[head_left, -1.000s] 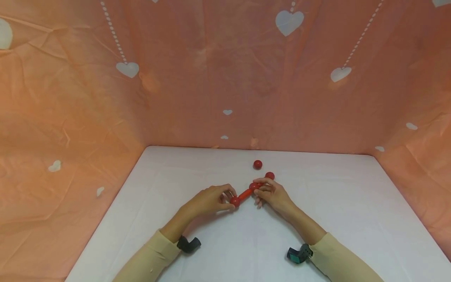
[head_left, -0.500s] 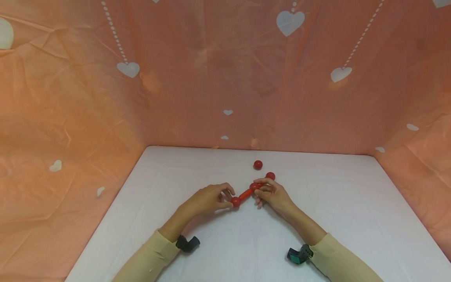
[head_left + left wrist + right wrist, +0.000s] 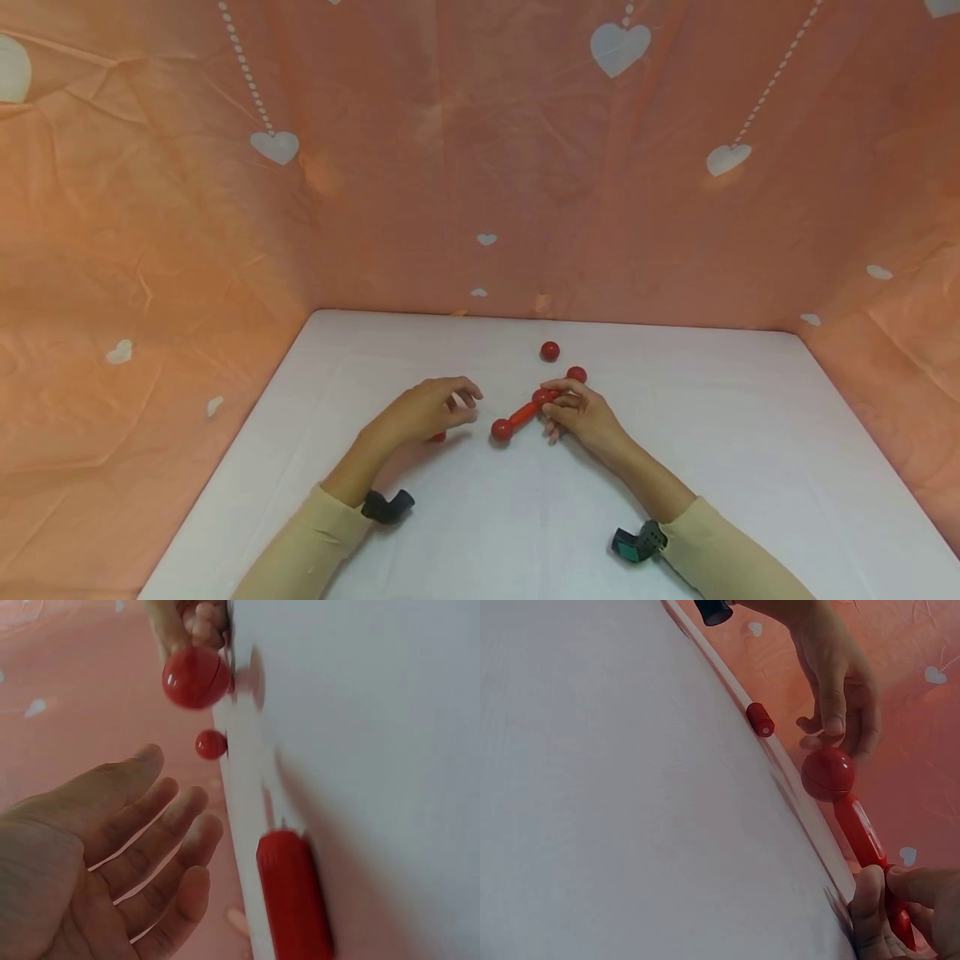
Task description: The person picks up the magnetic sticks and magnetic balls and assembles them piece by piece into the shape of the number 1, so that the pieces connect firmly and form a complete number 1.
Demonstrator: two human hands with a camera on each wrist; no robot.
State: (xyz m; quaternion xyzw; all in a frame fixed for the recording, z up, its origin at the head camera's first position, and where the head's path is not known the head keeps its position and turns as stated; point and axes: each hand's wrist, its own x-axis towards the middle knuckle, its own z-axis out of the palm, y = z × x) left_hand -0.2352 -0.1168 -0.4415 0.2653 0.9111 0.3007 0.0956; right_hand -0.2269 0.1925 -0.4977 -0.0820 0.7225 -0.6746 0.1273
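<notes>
Rod point(image 3: 522, 414) is well in from the worktop's point(image 3: 712, 450) far edge. The right hand point(image 3: 587, 415) pinches it between fingers; the left hand point(image 3: 423, 408) has fingers apart. A steady pinch should keep it straight.

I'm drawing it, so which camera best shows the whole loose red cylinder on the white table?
The right wrist view: the red cylinder is small there but complete, one round end showing. The left wrist view shows it bigger, but cut off at the bottom. In the head view, the left hand hides most of it.
</notes>
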